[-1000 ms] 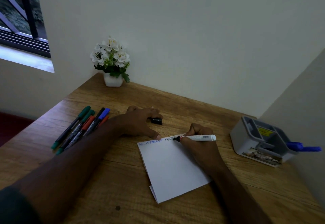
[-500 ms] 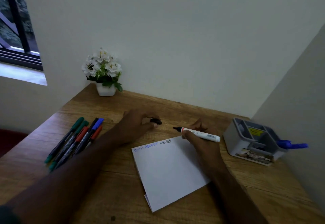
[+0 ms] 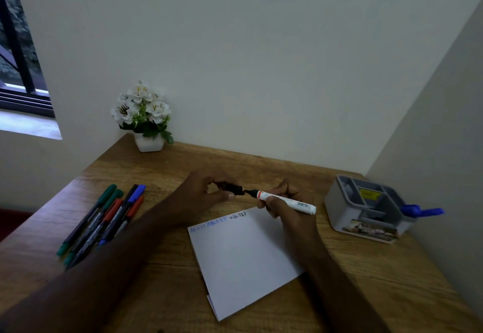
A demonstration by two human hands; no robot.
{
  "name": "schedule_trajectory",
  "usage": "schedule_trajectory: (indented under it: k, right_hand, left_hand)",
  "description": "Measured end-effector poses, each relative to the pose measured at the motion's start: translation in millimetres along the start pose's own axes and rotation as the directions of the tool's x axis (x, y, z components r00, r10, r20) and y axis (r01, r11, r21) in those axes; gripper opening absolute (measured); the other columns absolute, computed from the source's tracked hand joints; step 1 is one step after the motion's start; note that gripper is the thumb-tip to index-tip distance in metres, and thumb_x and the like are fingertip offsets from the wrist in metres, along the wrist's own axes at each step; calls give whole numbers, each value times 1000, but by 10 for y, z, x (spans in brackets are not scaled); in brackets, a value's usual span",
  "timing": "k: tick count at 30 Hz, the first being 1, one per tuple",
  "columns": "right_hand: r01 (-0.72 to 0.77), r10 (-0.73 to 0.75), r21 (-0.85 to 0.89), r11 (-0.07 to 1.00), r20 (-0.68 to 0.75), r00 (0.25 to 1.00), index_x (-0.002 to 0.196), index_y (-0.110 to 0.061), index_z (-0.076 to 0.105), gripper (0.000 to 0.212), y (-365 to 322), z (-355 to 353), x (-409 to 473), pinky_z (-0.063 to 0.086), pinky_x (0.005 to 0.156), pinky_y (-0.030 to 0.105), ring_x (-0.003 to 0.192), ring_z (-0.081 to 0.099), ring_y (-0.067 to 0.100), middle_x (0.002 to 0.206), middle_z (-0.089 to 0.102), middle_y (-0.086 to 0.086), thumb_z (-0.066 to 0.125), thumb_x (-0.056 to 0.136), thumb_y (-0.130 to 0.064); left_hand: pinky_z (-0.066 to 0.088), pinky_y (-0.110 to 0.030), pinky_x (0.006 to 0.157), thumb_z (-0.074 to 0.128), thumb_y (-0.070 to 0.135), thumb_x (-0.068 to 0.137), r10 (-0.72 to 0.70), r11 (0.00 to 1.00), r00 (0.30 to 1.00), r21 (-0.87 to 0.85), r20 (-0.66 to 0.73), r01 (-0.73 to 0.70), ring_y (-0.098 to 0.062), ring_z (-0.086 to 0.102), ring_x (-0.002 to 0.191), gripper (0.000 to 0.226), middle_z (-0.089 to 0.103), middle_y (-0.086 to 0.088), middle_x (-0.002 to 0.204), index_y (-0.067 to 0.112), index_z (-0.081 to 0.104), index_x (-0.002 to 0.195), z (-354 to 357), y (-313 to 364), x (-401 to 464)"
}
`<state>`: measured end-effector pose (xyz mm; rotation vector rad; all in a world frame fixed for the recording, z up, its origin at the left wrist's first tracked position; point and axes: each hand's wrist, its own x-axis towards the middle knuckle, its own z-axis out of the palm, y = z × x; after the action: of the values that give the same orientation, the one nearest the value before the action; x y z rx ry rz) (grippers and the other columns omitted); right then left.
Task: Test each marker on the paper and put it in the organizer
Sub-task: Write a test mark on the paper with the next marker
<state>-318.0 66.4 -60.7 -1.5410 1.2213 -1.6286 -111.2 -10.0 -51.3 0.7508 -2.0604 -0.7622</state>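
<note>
Gripping a white marker (image 3: pixel 286 201) above the paper's (image 3: pixel 243 257) far edge, the right hand (image 3: pixel 285 203) points its black tip leftward at a black cap (image 3: pixel 232 188) pinched in the left hand (image 3: pixel 203 195). Grey organizer (image 3: pixel 366 211) stands well right on the desk (image 3: pixel 366 280).

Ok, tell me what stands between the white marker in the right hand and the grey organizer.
Nothing visible. The white-barrelled black marker, held by the right hand, has bare wooden desk between it and the grey plastic organizer at the right. Its black cap, in the left hand, is not yet on.
</note>
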Motion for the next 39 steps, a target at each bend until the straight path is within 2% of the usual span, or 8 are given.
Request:
schedule_trajectory:
  k: [4, 8, 14, 17, 20, 31, 35, 39]
  right_hand:
    - [5, -4, -23, 1000, 23, 1000, 76, -8, 73, 25, 34, 9, 8, 47, 63, 44, 68, 61, 25, 78, 71, 19, 74, 78, -33]
    - [-35, 32, 44, 998, 66, 997, 79, 1, 70, 26, 36, 3, 22, 45, 60, 41, 65, 57, 31, 78, 71, 21, 74, 80, -25]
    - [-97, 77, 145, 985, 138, 987, 82, 8, 63, 40, -14, 8, 27, 44, 54, 29, 61, 54, 30, 77, 69, 26, 77, 77, -29]
    - [-171, 142, 171, 970, 168, 976, 74, -3, 64, 39, -23, -20, 42, 39, 58, 33, 67, 49, 32, 69, 64, 19, 83, 72, -37]
    - [-221, 177, 216, 951, 207, 962, 71, -13, 64, 22, -3, -43, 44, 36, 62, 38, 69, 46, 33, 67, 62, 14, 78, 77, -29]
    - [-251, 160, 291, 923, 301, 940, 70, -13, 59, 22, -38, -76, 70, 37, 51, 28, 49, 45, 16, 63, 61, 15, 65, 90, -8]
    - [-230, 166, 282, 931, 233, 958, 79, -4, 57, 18, -9, -38, 44, 41, 51, 24, 53, 47, 19, 68, 62, 19, 71, 88, -11]
    - [-162, 144, 219, 962, 96, 985, 86, -8, 72, 4, 1, 5, 46, 47, 59, 26, 63, 56, 21, 71, 63, 17, 76, 84, -8]
  left_hand:
    - [41, -4, 73, 71, 9, 85, 9, 1000, 999, 4, 53, -9, -5, 63, 94, 23, 74, 6, 99, 17, 75, 106, 31, -4, 2]
    - [43, -8, 69, 72, 8, 84, 18, 997, 994, -71, 105, -11, -7, 66, 87, 22, 75, 6, 94, 15, 76, 105, 35, 8, 16]
    - [54, -40, 71, 76, 7, 80, -17, 970, 993, -240, 116, 44, -32, 67, 78, 19, 73, -14, 84, 6, 76, 98, 2, -5, 18]
    - [53, -34, 66, 75, 6, 80, -30, 957, 993, -283, 117, 63, -32, 66, 71, 17, 72, -19, 82, 2, 76, 96, 9, 4, 18]
    - [51, -23, 61, 74, 2, 80, -42, 946, 992, -314, 119, 78, -15, 64, 66, 14, 72, -15, 81, 0, 76, 94, 29, 25, 6]
    - [49, -28, 59, 75, 11, 75, -82, 920, 993, -376, 90, 110, -19, 60, 62, 13, 70, -20, 76, 3, 77, 86, 109, 36, -37]
    - [52, -27, 62, 76, 3, 79, -122, 937, 990, -322, 71, 138, -17, 65, 66, 9, 74, -12, 77, 8, 77, 86, 95, 73, -23]
    - [56, -22, 71, 75, -3, 77, -186, 922, 982, -347, -8, 172, -21, 71, 78, 19, 77, -9, 85, 9, 77, 92, 111, 191, 10]
